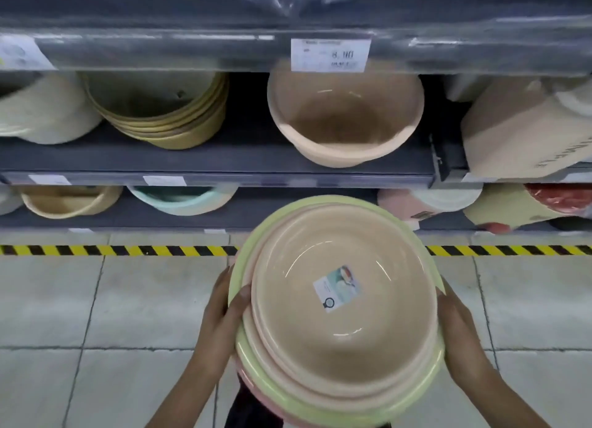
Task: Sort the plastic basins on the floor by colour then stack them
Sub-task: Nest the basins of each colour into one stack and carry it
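Item: nested stack of basins [352, 347], beige uppermost, green and pink rims beneath. It was held between my left hand [221, 317] and right hand [459, 326], each gripping an opposite rim, equally near. Round, no long axis. Beige shelf basin [346, 116] lay straight ahead. Sticker [338, 288] unreadable; price tag [331, 55] blurred, perhaps 8.00.
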{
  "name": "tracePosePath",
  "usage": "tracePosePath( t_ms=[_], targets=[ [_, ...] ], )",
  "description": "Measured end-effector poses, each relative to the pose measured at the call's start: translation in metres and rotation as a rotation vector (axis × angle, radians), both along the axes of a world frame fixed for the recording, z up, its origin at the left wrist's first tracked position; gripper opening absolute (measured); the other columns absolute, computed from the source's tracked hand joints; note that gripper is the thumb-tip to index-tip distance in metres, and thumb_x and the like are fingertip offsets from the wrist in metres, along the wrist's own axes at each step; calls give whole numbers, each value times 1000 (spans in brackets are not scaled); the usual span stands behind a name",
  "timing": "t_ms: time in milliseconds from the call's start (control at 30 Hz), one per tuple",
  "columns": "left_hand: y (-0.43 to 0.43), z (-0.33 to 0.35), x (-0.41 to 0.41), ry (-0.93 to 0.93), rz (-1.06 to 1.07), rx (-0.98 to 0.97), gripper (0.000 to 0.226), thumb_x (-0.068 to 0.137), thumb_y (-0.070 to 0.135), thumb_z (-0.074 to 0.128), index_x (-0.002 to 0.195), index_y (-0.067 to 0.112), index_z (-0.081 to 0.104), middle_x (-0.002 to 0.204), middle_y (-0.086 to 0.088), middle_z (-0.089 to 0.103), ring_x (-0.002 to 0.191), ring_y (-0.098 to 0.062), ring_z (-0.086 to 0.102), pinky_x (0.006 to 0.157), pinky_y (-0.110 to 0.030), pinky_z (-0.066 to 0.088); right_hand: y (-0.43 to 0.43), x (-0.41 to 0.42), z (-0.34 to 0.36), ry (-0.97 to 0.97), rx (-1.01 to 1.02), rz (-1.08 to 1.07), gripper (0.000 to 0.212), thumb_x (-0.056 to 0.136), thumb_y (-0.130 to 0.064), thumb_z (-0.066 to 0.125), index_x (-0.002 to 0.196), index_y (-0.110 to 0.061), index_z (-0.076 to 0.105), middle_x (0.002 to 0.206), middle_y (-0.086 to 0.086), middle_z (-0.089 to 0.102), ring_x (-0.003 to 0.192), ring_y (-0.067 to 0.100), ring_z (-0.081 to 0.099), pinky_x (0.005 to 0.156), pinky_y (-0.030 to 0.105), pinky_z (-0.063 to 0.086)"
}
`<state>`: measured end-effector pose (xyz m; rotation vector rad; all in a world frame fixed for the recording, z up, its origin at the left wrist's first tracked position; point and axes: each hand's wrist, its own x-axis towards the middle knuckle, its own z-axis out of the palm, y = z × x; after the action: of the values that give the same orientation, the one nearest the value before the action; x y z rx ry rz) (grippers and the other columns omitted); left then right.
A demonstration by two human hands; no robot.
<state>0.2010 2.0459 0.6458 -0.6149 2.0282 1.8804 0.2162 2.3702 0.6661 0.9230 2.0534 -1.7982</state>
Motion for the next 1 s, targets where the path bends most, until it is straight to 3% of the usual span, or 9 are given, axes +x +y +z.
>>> tracePosePath(
  t_ms=[100,400,500,600,700,767,833,900,1000],
  targets=[
    [9,-67,-20,-28,38,-23,58,76,68,59,131,48,56,140,5,58,131,-21,52,109,-55,39,10,-30,-75,-10,2,8,32,97,-32,51,122,-46,63,106,-4,75,102,27,69,89,48,55],
    [20,-269,-85,-6,35,-33,51,82,59,57,128,37,61,129,-3,65,119,-26,61,103,-57,45,19,-89,-288,24,-33,-3,30,100,-27,47,123,-35,65,109,-4,74,105,23,68,91,45,52],
    [24,-333,-117,26,39,-26,47,81,56,56,124,37,64,124,1,69,117,-24,64,99,-48,48,24,-124,-345,52,-22,-19,27,99,-30,48,111,-38,71,104,-8,76,96,13,70,85,39,51],
    [28,-389,-151,31,31,-60,48,84,54,52,123,28,65,115,5,71,117,-24,63,98,-46,49,32,-164,-396,98,-21,3,22,97,-29,50,102,-27,71,93,-8,75,92,18,69,85,39,50],
    [33,-424,-187,52,48,-33,39,91,45,51,123,28,66,115,6,73,111,-15,66,92,-38,50,34,-204,-433,168,-4,-26,20,95,-32,55,88,-30,74,84,-11,74,84,12,69,82,37,51],
    [33,-439,-216,77,68,-30,39,88,48,53,117,28,69,110,7,74,106,-13,68,89,-37,50,33,-231,-451,192,-20,-15,21,89,-41,59,92,-29,75,92,-8,76,87,11,70,84,37,51],
    [32,-450,-243,103,81,-35,31,87,46,55,105,28,73,101,8,76,96,-10,69,85,-33,49,30,-255,-466,165,-28,21,38,81,-50,61,103,-22,73,105,0,76,99,19,70,93,41,52],
    [32,-458,-268,97,110,-7,20,89,41,58,85,32,75,90,8,76,88,-11,68,82,-32,50,29,-276,-477,135,-43,-10,33,79,-51,63,95,-22,72,98,0,75,94,19,69,91,38,51],
    [31,-470,-296,67,131,-2,30,90,36,61,62,30,70,73,8,71,77,-13,65,80,-34,51,24,-302,-485,105,-42,-51,23,84,-44,63,86,-23,73,82,-8,77,83,13,70,78,29,53]
  ],
)
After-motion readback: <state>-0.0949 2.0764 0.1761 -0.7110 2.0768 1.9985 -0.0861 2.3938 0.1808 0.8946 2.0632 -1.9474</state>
